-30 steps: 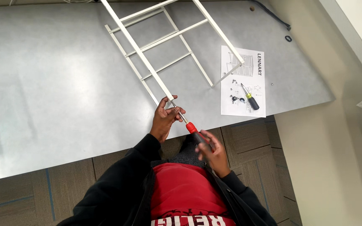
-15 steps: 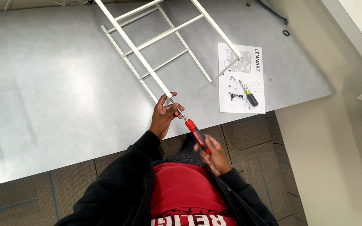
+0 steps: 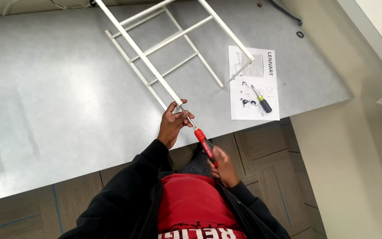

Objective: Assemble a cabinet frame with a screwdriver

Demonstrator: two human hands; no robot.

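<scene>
Head view: grey table [image 3: 58, 88], brown carpet-tile floor [image 3: 261, 155].

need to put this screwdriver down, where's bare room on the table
Bare: the wide grey table left of the white frame, and the strip between frame and instruction sheet. Crowded: the sheet, with small parts and a second screwdriver, and the edge near the left hand.

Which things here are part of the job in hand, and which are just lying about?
In use: white frame, steadied at its end by the left hand; red screwdriver, held by the right hand.

Lying about: instruction sheet; yellow screwdriver on it; black ring; black cable.
</scene>
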